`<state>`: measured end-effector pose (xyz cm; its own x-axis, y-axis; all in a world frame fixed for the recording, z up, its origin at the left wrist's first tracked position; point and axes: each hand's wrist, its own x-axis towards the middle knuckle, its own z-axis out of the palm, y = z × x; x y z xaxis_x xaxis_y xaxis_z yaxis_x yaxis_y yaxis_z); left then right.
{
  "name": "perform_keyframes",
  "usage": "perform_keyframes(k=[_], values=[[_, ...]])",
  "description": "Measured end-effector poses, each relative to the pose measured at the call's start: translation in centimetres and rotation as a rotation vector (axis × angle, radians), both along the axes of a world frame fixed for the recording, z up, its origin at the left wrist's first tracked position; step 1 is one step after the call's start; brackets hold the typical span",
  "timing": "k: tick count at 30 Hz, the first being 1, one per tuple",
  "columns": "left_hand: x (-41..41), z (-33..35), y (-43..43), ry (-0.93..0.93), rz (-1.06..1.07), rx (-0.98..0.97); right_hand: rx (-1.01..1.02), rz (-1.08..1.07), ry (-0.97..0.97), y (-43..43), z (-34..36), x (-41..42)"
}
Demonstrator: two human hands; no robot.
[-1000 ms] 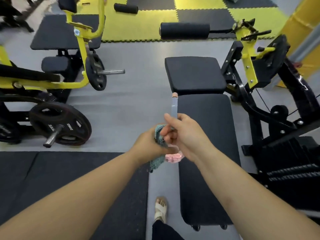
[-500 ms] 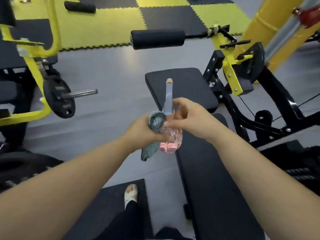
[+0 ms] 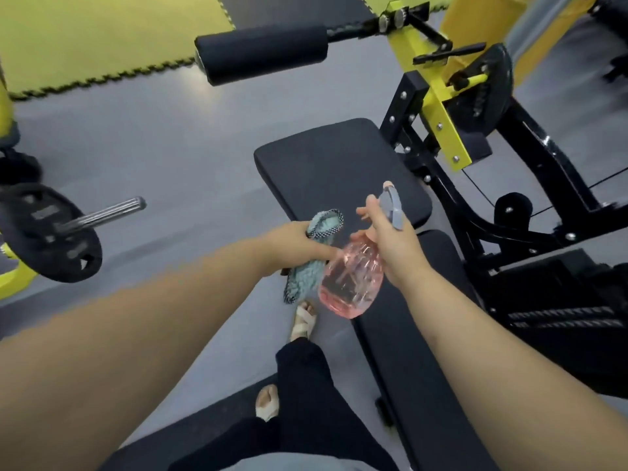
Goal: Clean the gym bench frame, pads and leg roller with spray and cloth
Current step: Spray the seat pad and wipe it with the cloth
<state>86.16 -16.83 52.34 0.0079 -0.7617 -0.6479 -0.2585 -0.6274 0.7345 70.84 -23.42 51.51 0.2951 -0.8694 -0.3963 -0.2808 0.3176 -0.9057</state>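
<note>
Pink spray bottle (image 3: 350, 283) held in the air over the near end of the bench's short pad (image 3: 339, 164); R hand (image 3: 390, 239) fingers wrapped round its neck, grey nozzle (image 3: 394, 212) pointing away twd that pad. Just left of it, teal cloth (image 3: 306, 277) bunched in L hand (image 3: 295, 244), fingers closed round it, ends sticking out above & below the fist. Long pad (image 3: 418, 334) runs under R forearm. Leg roller (image 3: 261, 52) beyond, on black/yellow frame (image 3: 441, 124) at right. Weight plate (image 3: 44, 239) far left.
</note>
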Motion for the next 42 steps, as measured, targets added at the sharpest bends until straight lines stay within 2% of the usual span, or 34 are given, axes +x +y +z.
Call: perform_keyframes(k=[2, 7, 10, 15, 26, 28, 32, 36, 42], values=[[2.4, -2.1, -2.6, -0.035, 0.094, 0.080, 0.079, 0.015, 0.045, -3.1, -2.1, 0.3], [7.4, -7.0, -7.7, -0.101, 0.350, 0.230, 0.146, 0.273, 0.361, -10.3, -6.1, 2.8], [9.5, -9.5, -9.8, -0.111, 0.411, 0.271, 0.162, 0.376, 0.492, -13.5, -7.9, 4.7], [11.8, -13.3, -13.0, -0.111, 0.450, 0.303, 0.271, 0.365, 0.564, -17.6, -10.6, 8.4], [15.4, -19.6, -19.3, -0.108, 0.286, 0.304, 0.353, 0.183, 0.513, -23.3, -13.7, 16.1], [15.8, -20.9, -19.8, -0.088, 0.293, 0.310, 0.365, 0.097, 0.505, -24.3, -14.6, 16.5], [16.3, -22.2, -20.5, -0.026, 0.367, 0.312, 0.419, -0.100, 0.469, -25.7, -15.1, 15.2], [15.9, -22.6, -21.3, 0.007, 0.439, 0.370, 0.388, -0.259, 0.489, -27.1, -15.3, 12.9], [14.9, -22.9, -22.2, -0.122, 0.318, 0.410, 0.453, -0.429, 0.533, -26.0, -15.3, 8.7]])
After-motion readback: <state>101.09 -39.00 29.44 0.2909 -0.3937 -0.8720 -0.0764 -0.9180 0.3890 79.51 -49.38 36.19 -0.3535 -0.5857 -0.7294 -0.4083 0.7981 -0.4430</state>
